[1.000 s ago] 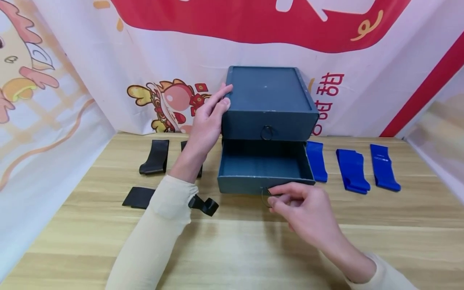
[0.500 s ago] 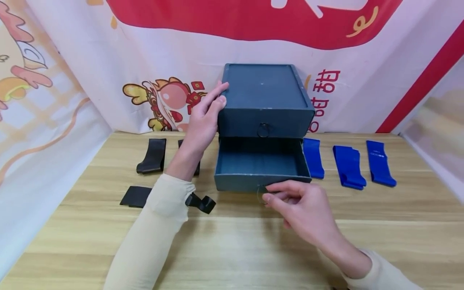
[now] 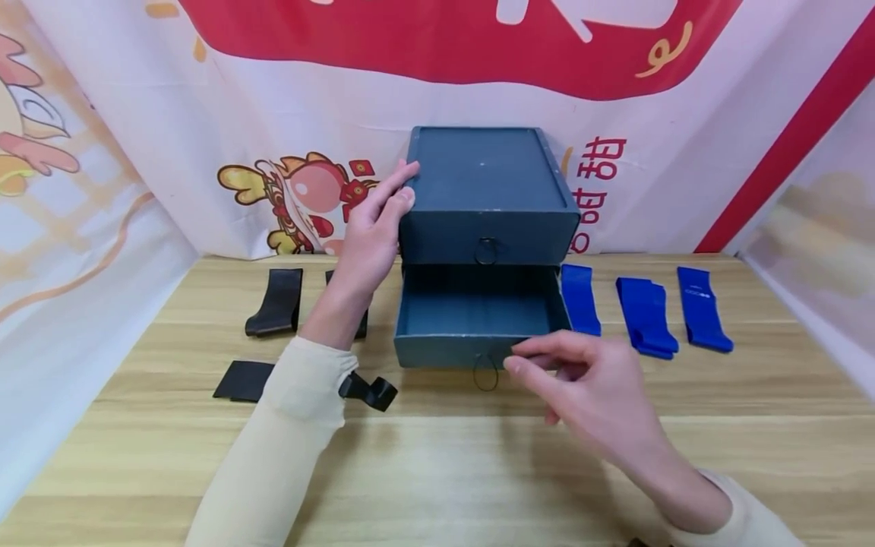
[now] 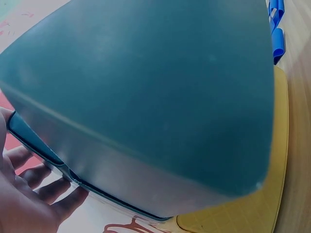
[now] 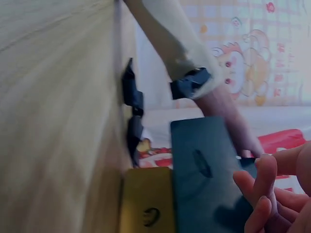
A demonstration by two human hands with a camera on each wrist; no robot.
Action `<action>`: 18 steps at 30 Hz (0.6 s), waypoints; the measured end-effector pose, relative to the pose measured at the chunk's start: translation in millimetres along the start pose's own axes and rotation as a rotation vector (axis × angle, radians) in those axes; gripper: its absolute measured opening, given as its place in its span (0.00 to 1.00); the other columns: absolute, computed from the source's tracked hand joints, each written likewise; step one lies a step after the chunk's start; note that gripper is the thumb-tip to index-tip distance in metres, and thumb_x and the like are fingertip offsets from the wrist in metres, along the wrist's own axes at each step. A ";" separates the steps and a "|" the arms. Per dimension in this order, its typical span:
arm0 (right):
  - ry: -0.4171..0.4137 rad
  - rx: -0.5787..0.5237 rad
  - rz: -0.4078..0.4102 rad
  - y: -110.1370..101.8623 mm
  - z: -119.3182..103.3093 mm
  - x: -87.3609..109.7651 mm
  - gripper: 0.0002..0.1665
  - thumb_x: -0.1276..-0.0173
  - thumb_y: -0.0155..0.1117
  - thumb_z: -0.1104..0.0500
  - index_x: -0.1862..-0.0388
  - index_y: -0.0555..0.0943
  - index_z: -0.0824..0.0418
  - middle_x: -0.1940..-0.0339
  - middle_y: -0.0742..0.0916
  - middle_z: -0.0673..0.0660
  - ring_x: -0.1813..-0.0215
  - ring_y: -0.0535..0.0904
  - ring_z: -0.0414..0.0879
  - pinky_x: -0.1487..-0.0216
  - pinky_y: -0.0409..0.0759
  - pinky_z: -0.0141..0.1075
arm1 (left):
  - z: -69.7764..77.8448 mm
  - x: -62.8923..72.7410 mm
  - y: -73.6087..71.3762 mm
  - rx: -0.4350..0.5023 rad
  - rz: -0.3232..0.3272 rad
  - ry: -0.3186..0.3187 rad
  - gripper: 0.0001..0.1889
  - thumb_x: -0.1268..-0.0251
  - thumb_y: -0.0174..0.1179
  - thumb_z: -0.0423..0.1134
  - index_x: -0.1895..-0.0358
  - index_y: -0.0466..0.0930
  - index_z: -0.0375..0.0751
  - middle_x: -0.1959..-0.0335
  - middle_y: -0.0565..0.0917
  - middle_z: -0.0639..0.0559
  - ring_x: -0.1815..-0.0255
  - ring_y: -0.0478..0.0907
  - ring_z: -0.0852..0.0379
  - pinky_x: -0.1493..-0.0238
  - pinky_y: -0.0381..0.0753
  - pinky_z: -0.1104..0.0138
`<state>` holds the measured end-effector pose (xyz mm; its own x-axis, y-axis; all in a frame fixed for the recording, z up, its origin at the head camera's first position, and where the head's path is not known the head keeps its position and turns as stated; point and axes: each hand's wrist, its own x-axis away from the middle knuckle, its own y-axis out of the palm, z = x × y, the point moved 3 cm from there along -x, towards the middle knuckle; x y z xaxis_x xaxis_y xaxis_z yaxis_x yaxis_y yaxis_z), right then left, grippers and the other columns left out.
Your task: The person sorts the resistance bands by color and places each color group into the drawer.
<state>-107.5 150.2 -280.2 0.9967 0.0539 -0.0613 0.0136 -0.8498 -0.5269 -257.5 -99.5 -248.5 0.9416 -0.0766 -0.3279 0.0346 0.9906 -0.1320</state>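
A dark blue-green drawer cabinet (image 3: 478, 228) stands at the back of the table. Its upper drawer is closed; the lower drawer (image 3: 431, 351) is pulled out and bare inside. My left hand (image 3: 372, 228) rests on the cabinet's left side, thumb at the top edge; the left wrist view shows its fingers (image 4: 51, 191) fairly straight along the side. My right hand (image 3: 598, 387) is just right of the lower drawer's ring pull (image 3: 475, 374), apart from it, thumb and fingers loosely bent around nothing. Under this drawer the right wrist view shows a yellow drawer front (image 5: 146, 194), hidden in the head view.
Several black folded strips (image 3: 276, 300) lie left of the cabinet, some partly behind my left arm. To its right lie three blue folded strips (image 3: 645, 315). A printed cloth (image 3: 328, 91) hangs behind the wooden table (image 3: 444, 471).
My right hand has let go of the ring pull and shifted slightly right of it. The ring now hangs free. My left hand stays on the cabinet, and the drawer stays pulled out.
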 end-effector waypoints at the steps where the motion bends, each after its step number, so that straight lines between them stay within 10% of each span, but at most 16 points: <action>1: -0.029 -0.003 0.024 -5.7 -2.4 0.6 0.11 0.29 0.75 0.51 0.51 0.92 0.52 0.64 0.93 0.52 0.78 0.84 0.48 0.76 0.80 0.35 | 0.0 0.0 0.0 0.000 -0.001 0.000 0.24 0.13 0.47 0.50 0.21 0.71 0.60 0.16 0.63 0.72 0.14 0.55 0.71 0.13 0.60 0.60; 10: -0.199 0.000 0.288 -65.0 10.4 -24.8 0.14 0.27 0.74 0.50 0.48 0.90 0.55 0.61 0.93 0.44 0.74 0.86 0.47 0.71 0.85 0.31 | 0.6 0.0 0.1 0.016 -0.006 0.017 0.24 0.13 0.48 0.49 0.20 0.71 0.58 0.16 0.63 0.70 0.15 0.55 0.72 0.13 0.59 0.61; 18: -0.121 0.095 0.178 -84.8 68.5 -72.7 0.18 0.28 0.73 0.46 0.45 0.89 0.52 0.58 0.90 0.33 0.60 0.88 0.39 0.60 0.86 0.27 | -0.4 0.4 0.6 0.016 -0.003 0.015 0.24 0.13 0.48 0.48 0.21 0.71 0.58 0.16 0.63 0.70 0.15 0.56 0.72 0.13 0.59 0.62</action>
<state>-186.6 254.3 -289.1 0.9657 -0.0255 -0.2583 -0.1752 -0.7984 -0.5760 -257.3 -99.0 -249.1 0.9362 -0.0809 -0.3420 0.0426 0.9921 -0.1181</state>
